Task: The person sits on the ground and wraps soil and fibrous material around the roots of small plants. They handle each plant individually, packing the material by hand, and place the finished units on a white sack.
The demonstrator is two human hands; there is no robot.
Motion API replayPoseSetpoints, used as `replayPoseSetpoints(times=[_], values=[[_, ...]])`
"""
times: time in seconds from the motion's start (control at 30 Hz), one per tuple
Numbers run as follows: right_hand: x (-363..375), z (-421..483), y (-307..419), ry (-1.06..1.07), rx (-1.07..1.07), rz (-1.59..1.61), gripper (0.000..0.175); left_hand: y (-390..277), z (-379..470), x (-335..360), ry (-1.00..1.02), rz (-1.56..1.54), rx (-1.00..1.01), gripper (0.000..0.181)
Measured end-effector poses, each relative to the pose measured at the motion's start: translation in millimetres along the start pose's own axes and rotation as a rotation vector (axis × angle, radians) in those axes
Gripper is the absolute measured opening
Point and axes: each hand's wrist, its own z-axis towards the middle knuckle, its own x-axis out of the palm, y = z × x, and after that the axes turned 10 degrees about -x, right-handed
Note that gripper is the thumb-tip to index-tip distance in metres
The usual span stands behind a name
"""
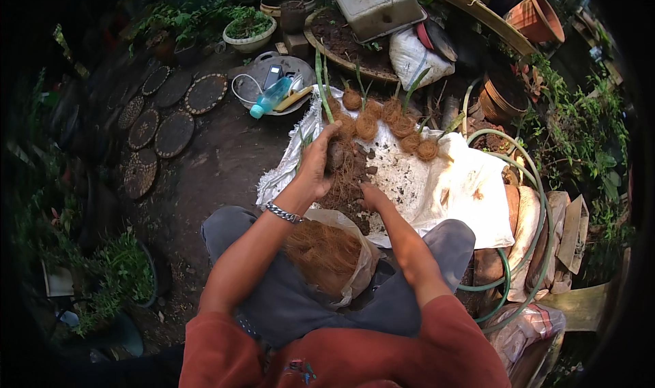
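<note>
My left hand [314, 165] grips a plant by the base of its long green leaves [324, 89], with a soil-covered root ball [343, 170] against the palm. Loose roots and fibre hang below it. My right hand [372, 196] is at the lower right of the roots, fingers bent over dark soil; whether it pinches anything is unclear. Several fibre-wrapped balls with green shoots, such as one coir ball [366, 126], lie along the far side of a white woven sack [394, 173]. An open plastic bag of brown coconut fibre [322, 250] sits between my legs.
A round lid [294, 71] at the far left holds a blue bottle [271, 97] and a phone-like device. A green hose [545, 224] coils at right beside wrapped bundles. Round stepping stones [175, 134] lie left. A large soil-filled planter [348, 45] stands beyond the sack.
</note>
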Motion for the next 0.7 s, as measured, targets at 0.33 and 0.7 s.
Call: replayPoseSetpoints(times=[0.33,0.7], values=[[36.3,-14.9,24.2,-0.113,0.131,-0.017,0.087,-14.2,-3.5,-2.4,0.020,-0.007,0.022,0.032],[31.1,-25.8,30.6,-0.088,0.142,0.001,0.070,-11.9,3.8,-3.1,0.007,0.005,0.041,0.030]])
